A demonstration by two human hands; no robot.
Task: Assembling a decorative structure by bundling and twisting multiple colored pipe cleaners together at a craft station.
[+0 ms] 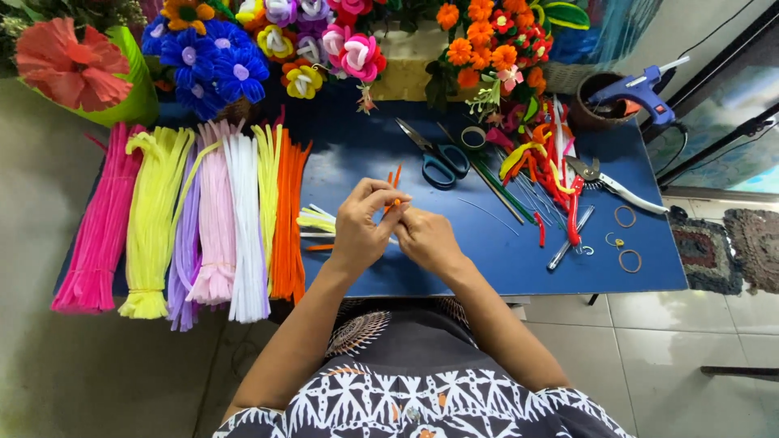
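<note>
- left hand (363, 227) at frame centre, fingers pinching an orange pipe cleaner (394, 185), its ends sticking up above the fingertips
- right hand (427, 237) touching the left one, fingers curled in; can't tell what it pinches
- blue table (487, 259) under both hands
- loose yellow and white pipe cleaners (316, 221) just left of the hands
- bundles of pipe cleaners (195, 219) at left, pink to orange
- blue-handled scissors (436, 156) above the hands
- glue gun (637, 91) upper right
</note>
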